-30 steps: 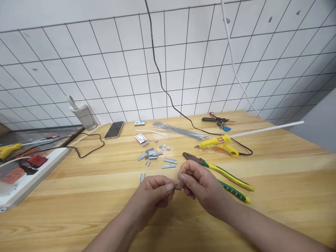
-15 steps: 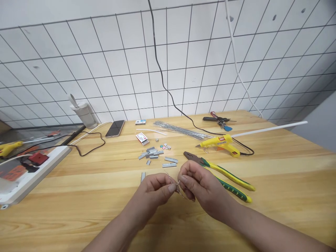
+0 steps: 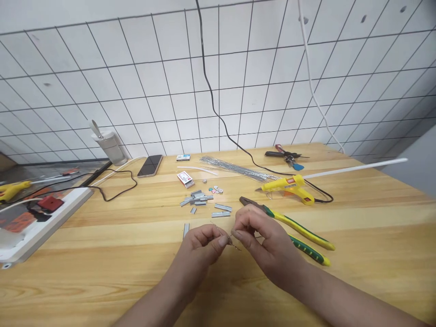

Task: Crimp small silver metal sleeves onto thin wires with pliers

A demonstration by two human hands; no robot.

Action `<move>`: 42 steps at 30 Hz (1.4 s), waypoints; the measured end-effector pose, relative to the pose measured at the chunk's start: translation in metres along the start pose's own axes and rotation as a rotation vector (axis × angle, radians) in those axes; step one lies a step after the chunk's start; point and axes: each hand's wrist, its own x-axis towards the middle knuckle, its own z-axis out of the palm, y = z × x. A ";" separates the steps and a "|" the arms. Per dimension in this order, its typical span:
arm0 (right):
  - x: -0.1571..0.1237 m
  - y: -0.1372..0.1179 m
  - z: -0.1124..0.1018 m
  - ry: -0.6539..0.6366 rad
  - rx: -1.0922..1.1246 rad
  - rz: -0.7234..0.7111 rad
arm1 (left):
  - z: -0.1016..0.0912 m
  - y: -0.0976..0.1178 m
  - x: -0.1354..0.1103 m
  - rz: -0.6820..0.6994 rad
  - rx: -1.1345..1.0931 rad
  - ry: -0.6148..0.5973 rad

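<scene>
Between thumb and fingers, my left hand [image 3: 206, 247] pinches a thin twisted wire [image 3: 236, 247], whose ends stick out past the fingertips. Close beside it, my right hand [image 3: 260, 240] is closed in a pinch at the wire's upper side; the fingertips hide most of what they grip. Partly behind my right hand lie pliers [image 3: 303, 227] with green and yellow handles. Staple strips [image 3: 198, 198] are piled just beyond my hands, and a single staple strip [image 3: 186, 230] rests by my left knuckles.
A yellow glue gun [image 3: 289, 185] with a white glue stick lies right of a bundle of metal wires [image 3: 240, 169]. Behind are a small box [image 3: 185, 179], a phone [image 3: 150, 165] and keys [image 3: 291, 160]. A power strip [image 3: 64, 213] runs along the left edge.
My right fingers have shifted slightly and curl more tightly by the wire. My left hand still pinches it. The whole view has moved a little.
</scene>
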 end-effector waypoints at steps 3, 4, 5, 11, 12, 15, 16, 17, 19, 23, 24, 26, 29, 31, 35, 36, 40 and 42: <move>0.000 0.000 0.001 -0.012 0.124 0.162 | 0.000 0.000 0.001 -0.020 -0.052 -0.031; 0.000 -0.001 0.001 -0.026 0.196 0.248 | 0.000 0.001 0.001 -0.008 -0.043 -0.037; 0.000 -0.002 0.001 -0.040 0.266 0.329 | 0.001 0.003 0.000 0.014 -0.018 -0.037; -0.002 -0.003 0.001 -0.005 0.221 0.238 | 0.001 0.010 -0.003 0.182 0.189 -0.048; -0.003 -0.002 0.001 0.017 0.160 0.125 | 0.000 0.009 -0.003 0.188 0.190 -0.069; -0.006 0.001 0.001 0.028 0.037 -0.123 | -0.003 0.006 -0.002 0.097 0.102 -0.135; -0.007 0.001 0.001 0.016 0.014 -0.137 | -0.004 0.005 -0.002 0.048 0.062 -0.156; -0.008 0.002 0.001 0.002 -0.005 -0.121 | -0.004 0.004 -0.002 0.011 0.035 -0.168; -0.009 0.001 0.002 -0.015 -0.018 -0.036 | -0.004 0.004 -0.002 0.007 0.045 -0.168; -0.007 -0.001 0.005 -0.027 0.095 0.202 | -0.003 0.007 -0.004 0.212 0.298 -0.113; -0.006 -0.001 0.006 -0.035 0.129 0.253 | -0.003 0.007 -0.004 0.265 0.389 -0.098; -0.004 0.001 0.009 -0.053 0.179 0.337 | -0.002 0.006 -0.005 0.378 0.596 -0.054; -0.002 0.006 0.012 -0.088 0.231 0.437 | -0.001 0.004 -0.005 0.509 0.851 -0.018; 0.000 0.009 0.014 -0.098 0.251 0.472 | 0.000 0.003 -0.003 0.500 0.895 -0.010; 0.002 0.012 0.013 -0.124 0.305 0.517 | -0.005 0.004 -0.001 0.197 0.610 -0.047; 0.001 0.012 0.011 -0.130 0.314 0.520 | -0.007 0.005 0.000 0.120 0.500 -0.073; -0.001 0.014 -0.004 -0.072 0.084 0.190 | -0.015 0.008 0.000 -0.051 0.187 -0.107; -0.002 0.016 -0.010 -0.117 -0.098 -0.094 | -0.017 0.009 0.001 -0.077 0.095 -0.119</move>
